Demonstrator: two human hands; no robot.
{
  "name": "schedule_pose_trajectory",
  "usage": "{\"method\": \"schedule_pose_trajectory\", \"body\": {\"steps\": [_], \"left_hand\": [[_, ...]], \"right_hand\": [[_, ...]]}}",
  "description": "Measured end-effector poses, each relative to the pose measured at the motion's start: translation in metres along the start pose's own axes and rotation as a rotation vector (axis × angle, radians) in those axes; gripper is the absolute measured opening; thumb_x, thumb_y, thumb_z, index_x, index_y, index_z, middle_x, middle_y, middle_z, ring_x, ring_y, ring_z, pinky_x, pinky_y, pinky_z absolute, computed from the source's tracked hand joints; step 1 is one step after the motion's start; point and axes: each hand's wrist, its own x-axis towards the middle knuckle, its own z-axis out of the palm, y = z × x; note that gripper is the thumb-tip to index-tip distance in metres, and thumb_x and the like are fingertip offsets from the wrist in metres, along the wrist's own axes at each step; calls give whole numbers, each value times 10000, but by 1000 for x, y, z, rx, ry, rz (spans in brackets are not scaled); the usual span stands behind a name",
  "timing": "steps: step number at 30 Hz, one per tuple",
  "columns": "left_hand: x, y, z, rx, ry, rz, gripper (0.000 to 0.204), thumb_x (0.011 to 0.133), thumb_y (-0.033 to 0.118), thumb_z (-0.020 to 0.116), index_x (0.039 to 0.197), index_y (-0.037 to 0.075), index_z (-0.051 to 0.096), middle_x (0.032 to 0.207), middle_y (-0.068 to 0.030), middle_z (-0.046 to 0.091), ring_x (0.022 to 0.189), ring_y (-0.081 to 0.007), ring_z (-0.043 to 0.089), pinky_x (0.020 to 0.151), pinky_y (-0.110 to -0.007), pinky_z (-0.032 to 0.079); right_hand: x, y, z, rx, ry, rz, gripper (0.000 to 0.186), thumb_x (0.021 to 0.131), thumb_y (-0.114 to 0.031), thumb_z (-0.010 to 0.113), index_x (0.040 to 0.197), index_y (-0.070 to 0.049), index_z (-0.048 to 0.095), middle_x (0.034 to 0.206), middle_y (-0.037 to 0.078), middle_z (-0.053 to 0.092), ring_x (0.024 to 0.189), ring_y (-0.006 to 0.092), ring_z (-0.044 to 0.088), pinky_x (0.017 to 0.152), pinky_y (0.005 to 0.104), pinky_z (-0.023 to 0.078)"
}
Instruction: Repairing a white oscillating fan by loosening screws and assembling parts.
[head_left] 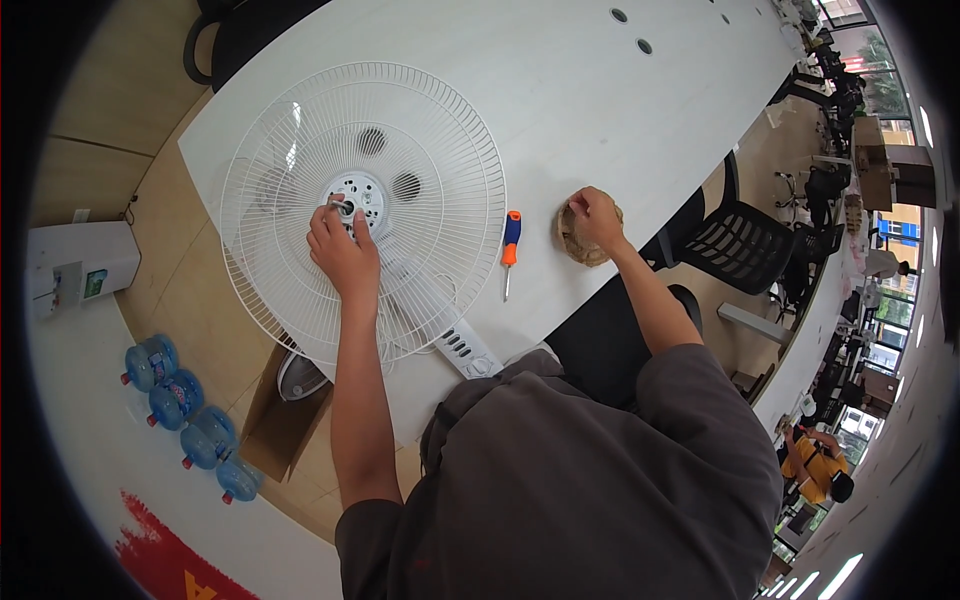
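Note:
A white fan (440, 120) with a round wire grille lies on the table, its hub (368, 190) exposed and no blade on it. My left hand (343, 252) is at the hub, thumb and fingers closed round the metal motor shaft (343, 206). To the right, my right hand (597, 218) is over a small woven basket (572, 246), fingers pinched together at its rim. Whatever they hold, if anything, is too small to make out. A screwdriver (512, 238) with a blue and orange handle lies between the fan and the basket.
The white table (540, 90) carries the fan's control panel (465, 348) near my body. An open cardboard box (285, 430) stands on the floor at left, near several blue water bottles (208, 437). Black chairs (735, 245) stand at right; a person in yellow (815, 462) is farther off.

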Motion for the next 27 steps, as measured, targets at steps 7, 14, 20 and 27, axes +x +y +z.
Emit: {"method": "schedule_pose_trajectory", "body": {"steps": [7,14,20,27], "left_hand": [[-2,-6,2,2,9,-29,397,983,271,600,1328,82,556,1349,-106,530,1219,-342,488,1023,-489,365],[-3,-9,4,16,19,-8,388,987,265,600,1305,47,547,1341,-107,520,1181,-333,480,996,-494,369],[-1,-2,1,4,16,-7,392,986,266,600,1306,44,546,1345,-108,520,1187,-334,478,996,-493,368],[-2,-2,4,1,-9,-9,401,986,273,599,1313,48,545,1355,-117,513,1200,-343,477,1001,-500,365]], "right_hand": [[-13,-71,-34,1287,-213,353,72,977,-49,629,1012,6,660,978,106,687,886,184,634,806,319,522],[-13,-86,-22,1419,-279,372,78,961,-31,634,1024,2,664,1022,124,698,850,191,655,798,332,529],[-3,-60,55,426,-13,195,83,860,-15,662,922,31,691,873,147,723,749,231,701,709,335,557],[3,-53,70,62,202,48,95,792,-43,698,852,31,699,825,187,709,687,302,688,682,384,556]]}}
